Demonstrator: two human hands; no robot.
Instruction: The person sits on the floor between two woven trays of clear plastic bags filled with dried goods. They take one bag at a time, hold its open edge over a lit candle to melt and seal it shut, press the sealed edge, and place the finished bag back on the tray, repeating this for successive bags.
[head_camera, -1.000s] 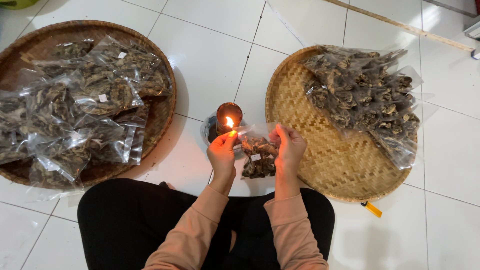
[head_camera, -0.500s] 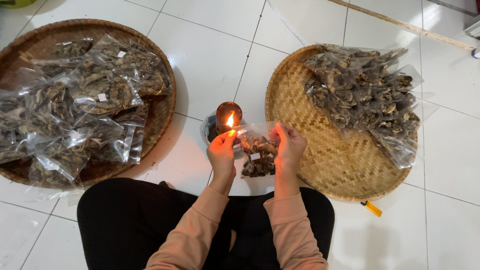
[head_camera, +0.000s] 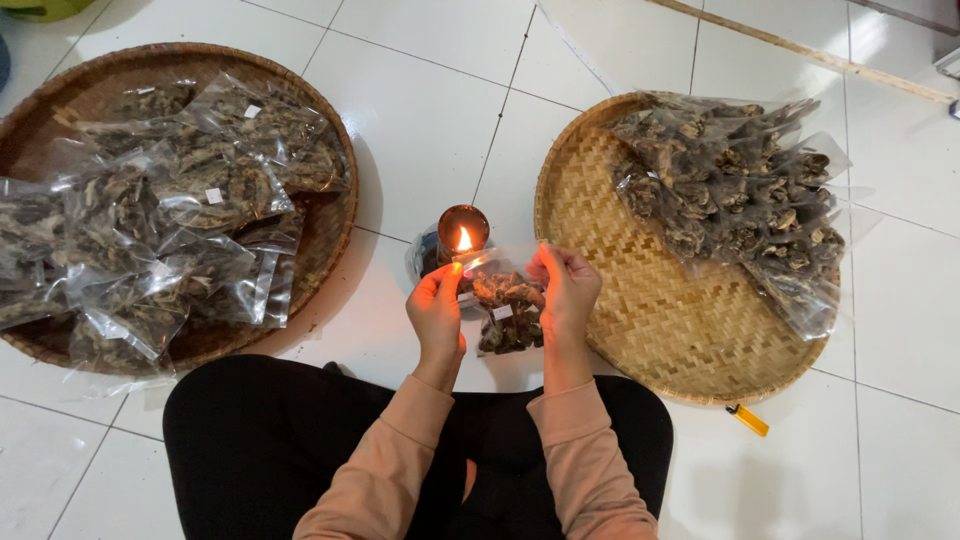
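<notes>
A small clear plastic bag of dark dried pieces (head_camera: 508, 308) hangs between my two hands. My left hand (head_camera: 436, 310) pinches its top left corner and my right hand (head_camera: 567, 287) pinches its top right corner. The bag's upper edge is stretched beside the flame of a small candle in a round holder (head_camera: 462, 232) standing on the white tile floor just beyond my left fingers. Peach sleeves cover my forearms, above my black-clad crossed legs.
A dark round woven tray (head_camera: 328, 240) on the left holds several filled clear bags. A lighter woven tray (head_camera: 640, 310) on the right holds several more bags at its far side. A small yellow object (head_camera: 748, 420) lies by its near rim. A wooden stick (head_camera: 800, 50) lies at the far right.
</notes>
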